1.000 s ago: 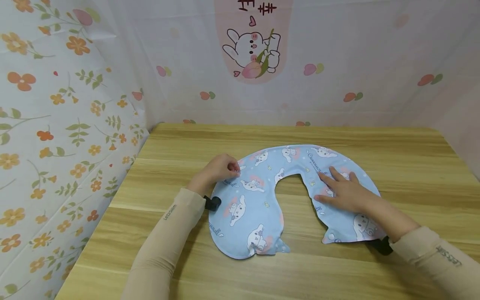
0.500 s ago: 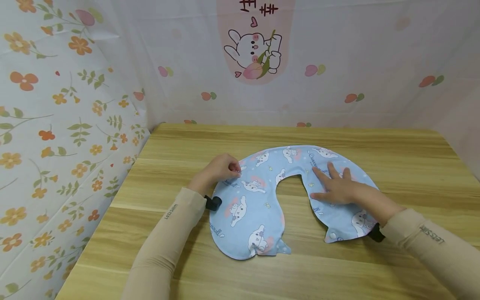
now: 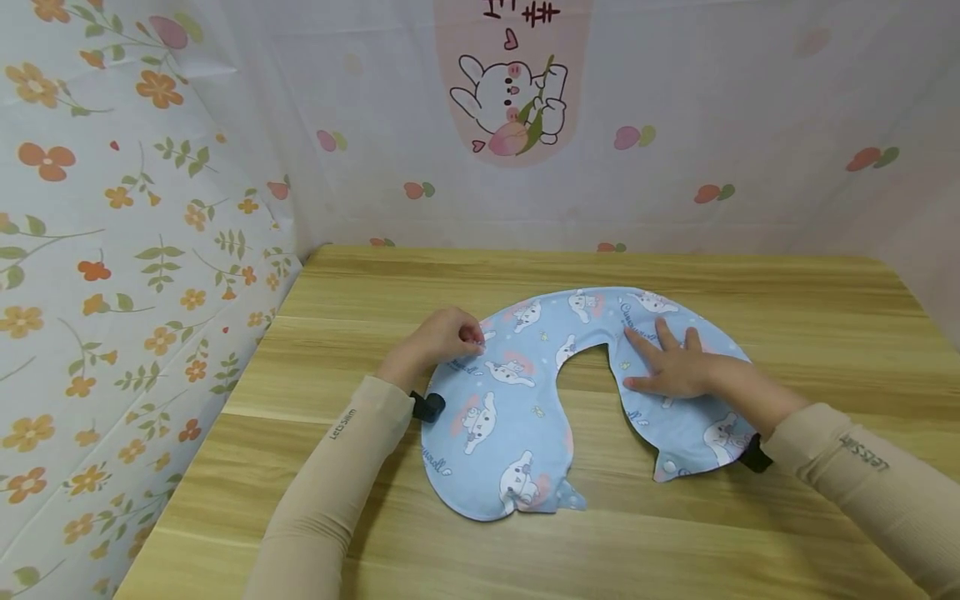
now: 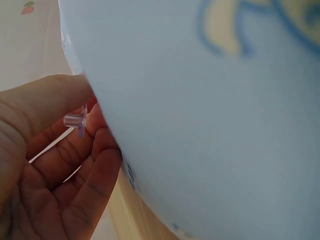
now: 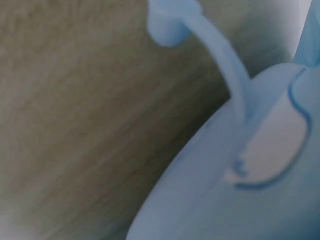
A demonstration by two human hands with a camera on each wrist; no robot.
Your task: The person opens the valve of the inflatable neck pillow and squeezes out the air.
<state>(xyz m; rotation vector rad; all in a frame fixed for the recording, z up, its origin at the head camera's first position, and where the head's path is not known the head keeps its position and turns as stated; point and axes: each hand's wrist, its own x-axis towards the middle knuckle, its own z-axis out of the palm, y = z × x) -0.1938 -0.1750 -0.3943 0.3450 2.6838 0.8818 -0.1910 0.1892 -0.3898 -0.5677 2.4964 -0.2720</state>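
A light-blue U-shaped inflatable neck pillow [image 3: 487,425] with white cartoon dogs lies on the table, its gap facing the person. My left hand [image 3: 444,337] is at the pillow's upper left edge with curled fingers. In the left wrist view, the left thumb and fingers [image 4: 60,145] pinch around a small clear plastic valve [image 4: 75,121] at the pillow's edge. My right hand [image 3: 671,371] rests flat on the right arm of the pillow with fingers spread. The right wrist view does not include that hand; a blurred pale-blue strip [image 5: 220,55] with a rounded end sticks out from the pillow's edge.
The wood-grain table [image 3: 360,287] runs back to a white curtain [image 3: 360,83] with a rabbit print. On the left hangs a flowered cloth [image 3: 112,275]. Small corner tabs [image 3: 572,497] stick out at the pillow's ends. Black wrist cameras [image 3: 427,407] sit close to the pillow.
My right hand has shifted slightly left and away from the person across the pillow's right arm, fingers still spread. My left hand has stayed at the pillow's left edge.
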